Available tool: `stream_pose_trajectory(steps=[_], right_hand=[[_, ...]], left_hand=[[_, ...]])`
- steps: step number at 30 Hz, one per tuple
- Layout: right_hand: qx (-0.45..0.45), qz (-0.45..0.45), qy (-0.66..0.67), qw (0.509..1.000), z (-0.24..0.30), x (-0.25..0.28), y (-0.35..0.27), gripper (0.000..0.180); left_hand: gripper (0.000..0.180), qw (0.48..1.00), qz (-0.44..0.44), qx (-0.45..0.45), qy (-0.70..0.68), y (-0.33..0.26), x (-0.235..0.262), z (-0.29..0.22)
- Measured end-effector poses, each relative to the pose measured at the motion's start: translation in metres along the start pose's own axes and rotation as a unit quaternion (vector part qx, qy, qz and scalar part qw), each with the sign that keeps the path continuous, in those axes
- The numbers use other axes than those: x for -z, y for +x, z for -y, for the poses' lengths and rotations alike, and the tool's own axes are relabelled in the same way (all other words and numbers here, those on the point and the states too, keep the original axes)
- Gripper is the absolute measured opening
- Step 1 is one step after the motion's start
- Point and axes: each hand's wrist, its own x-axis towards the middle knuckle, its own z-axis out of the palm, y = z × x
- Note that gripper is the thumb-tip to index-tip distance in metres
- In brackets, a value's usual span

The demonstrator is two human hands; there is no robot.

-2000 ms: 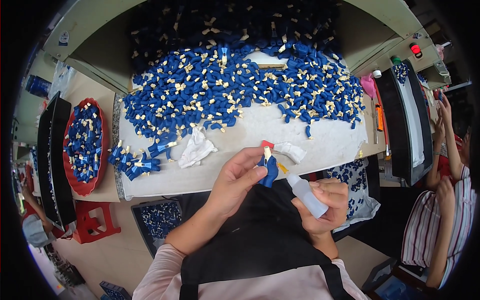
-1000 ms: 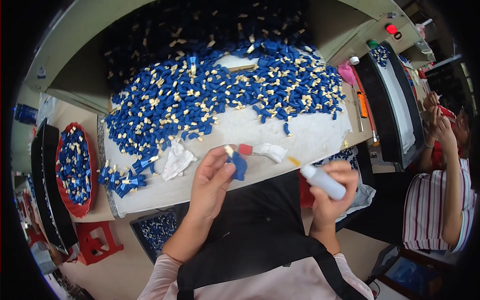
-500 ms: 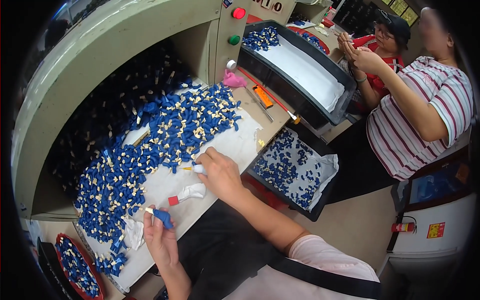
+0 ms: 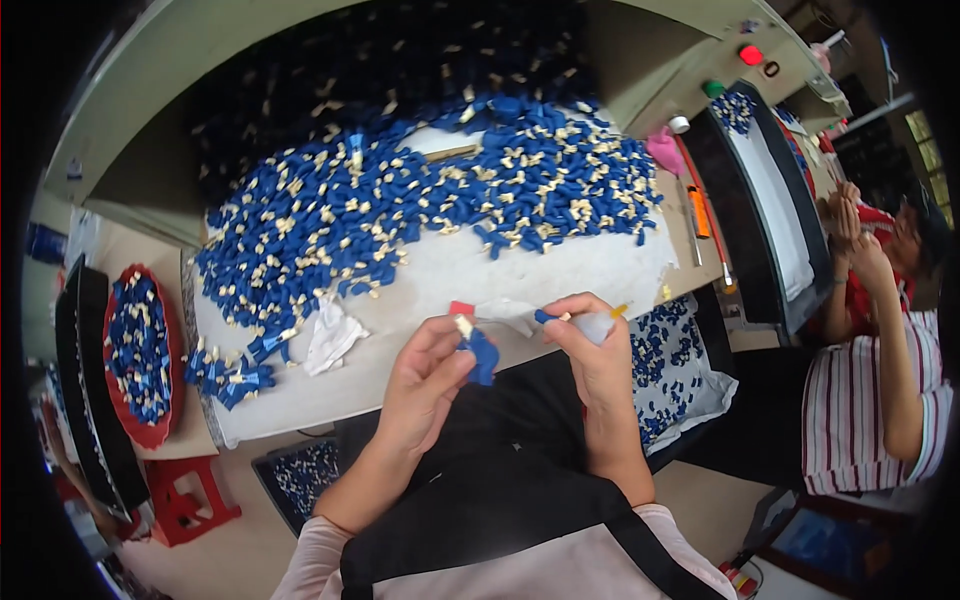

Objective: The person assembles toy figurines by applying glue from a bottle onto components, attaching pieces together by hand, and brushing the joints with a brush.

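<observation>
A blue plastic figure part (image 4: 482,357) with a cream-coloured tip is pinched in my left hand (image 4: 420,385), held in front of the table's near edge. Between thumb and forefinger my right hand (image 4: 603,370) grips a small blue-and-cream piece (image 4: 547,316). A white squeeze bottle (image 4: 594,327) with a yellow nozzle is tucked in the same hand, its nozzle pointing away to the right. The two hands are a short way apart. Behind them a white object (image 4: 505,314) with a red end (image 4: 461,308) lies on the white-covered table (image 4: 440,265).
A large heap of blue-and-cream pieces (image 4: 330,225) fills the bench under a hood (image 4: 640,60). A crumpled white cloth (image 4: 333,335) lies left. Trays stand right, near an orange-handled tool (image 4: 699,212); a red basket (image 4: 174,350) stands left. Two people work at right.
The view has turned, bringing the bench square ahead. My right hand has come back from the heap with a small piece, and its bottle now points right. My left hand still holds its blue part.
</observation>
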Motion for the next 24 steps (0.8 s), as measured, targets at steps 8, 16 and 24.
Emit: stream_pose_trajectory(steps=[8,16,24], right_hand=[[0.062,0.026,-0.134,0.989,0.010,-0.026,-0.021,0.010],[0.167,0.032,-0.254,0.952,0.007,-0.032,-0.025,0.011],[0.173,0.020,-0.293,0.940,0.009,-0.035,-0.028,0.011]], left_hand=[[0.028,0.999,0.014,0.001,0.052,0.003,0.003,0.002],[0.026,0.993,0.047,-0.059,0.089,-0.001,0.003,0.003],[0.026,0.990,0.038,-0.068,0.121,-0.003,0.002,0.003]])
